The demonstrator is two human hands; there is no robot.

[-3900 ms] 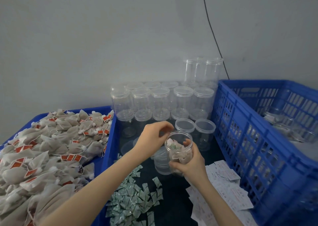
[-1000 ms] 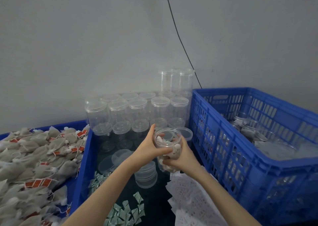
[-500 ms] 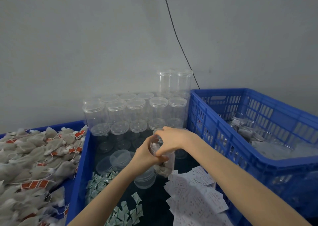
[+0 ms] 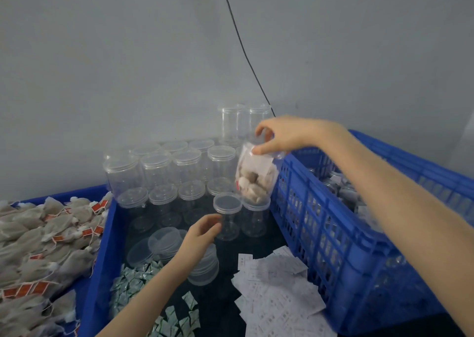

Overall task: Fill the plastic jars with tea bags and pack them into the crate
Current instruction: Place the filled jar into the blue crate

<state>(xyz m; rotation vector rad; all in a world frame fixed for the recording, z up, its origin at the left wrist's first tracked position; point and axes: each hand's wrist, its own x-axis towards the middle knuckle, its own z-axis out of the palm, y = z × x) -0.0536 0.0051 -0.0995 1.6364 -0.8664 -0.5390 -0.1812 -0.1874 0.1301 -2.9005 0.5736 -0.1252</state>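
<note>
Right hand (image 4: 287,134) is gripping the filled jar (image 4: 256,176) by its lid, tilted, beside the blue crate (image 4: 333,234) wall. Left hand (image 4: 202,231) is hovering released near an empty jar (image 4: 227,216). Crate contents are blurring behind the mesh.

Clear glossy plastic jars (image 4: 221,165), matt blue plastic crate (image 4: 341,236), papery tea bags (image 4: 38,236), white paper slips (image 4: 277,293)

No legible text; print on paper slips (image 4: 277,288) perhaps too blurred.
</note>
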